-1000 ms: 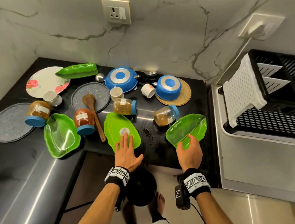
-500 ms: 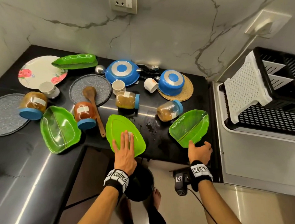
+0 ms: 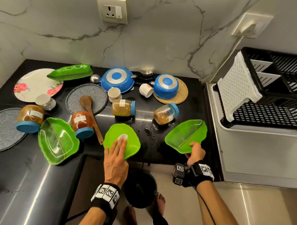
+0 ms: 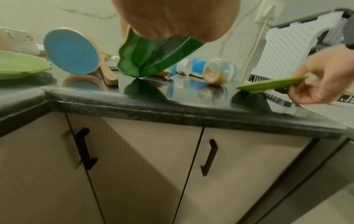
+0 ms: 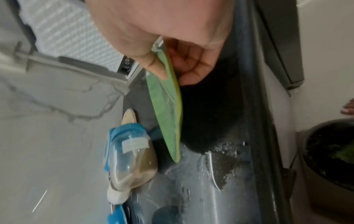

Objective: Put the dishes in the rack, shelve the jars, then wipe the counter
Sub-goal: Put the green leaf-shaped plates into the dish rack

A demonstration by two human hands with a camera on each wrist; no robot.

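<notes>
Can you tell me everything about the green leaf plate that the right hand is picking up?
The leaf plate is bright green, see-through and looks like plastic, shaped like a leaf with a rib down its middle and a raised rim. The right hand pinches its near edge, thumb on top, fingers underneath. It is tilted, lifted on the hand's side. It sits at the right end of the black counter, near a lying jar; whether its far tip touches the counter is unclear.

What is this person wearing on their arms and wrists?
The forearms are bare, no sleeves. The left hand and right hand each have a black wristband with black-and-white square code markers. A small black camera box and thin black cable hang at the right wrist.
</notes>
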